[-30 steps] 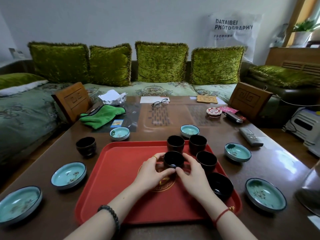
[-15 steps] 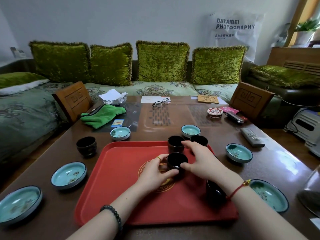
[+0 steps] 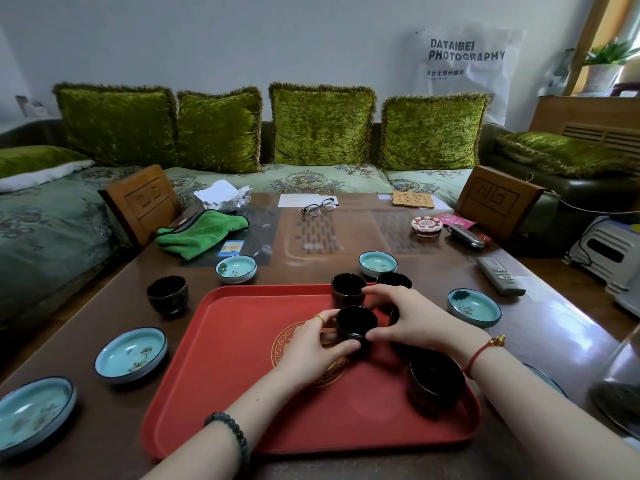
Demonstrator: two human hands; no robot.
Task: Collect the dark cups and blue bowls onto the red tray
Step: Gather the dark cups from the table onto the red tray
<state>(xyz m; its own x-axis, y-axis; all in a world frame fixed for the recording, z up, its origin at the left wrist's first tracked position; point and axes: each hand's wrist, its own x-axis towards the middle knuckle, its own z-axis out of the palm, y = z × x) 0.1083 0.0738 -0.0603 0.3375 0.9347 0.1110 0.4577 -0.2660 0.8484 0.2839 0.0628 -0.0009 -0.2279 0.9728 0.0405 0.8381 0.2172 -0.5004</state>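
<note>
Head: left hand [image 3: 311, 344] around dark cup [image 3: 356, 323]

The right hand [image 3: 412, 318] was taken from the right side of the centre cup [image 3: 356, 325], where it had been cupped a second before, and was carried away from the person and to the right. It was arched over the cup on the right [image 3: 393, 315], which had stood in plain sight and was now almost wholly hidden beneath the palm. Its forefinger was brought up to the rim of the far cup [image 3: 348, 294], and only its thumb was left against the centre cup. The forearm was swung outward, so that the near right blue bowl [image 3: 549, 377] was mostly covered.
</note>
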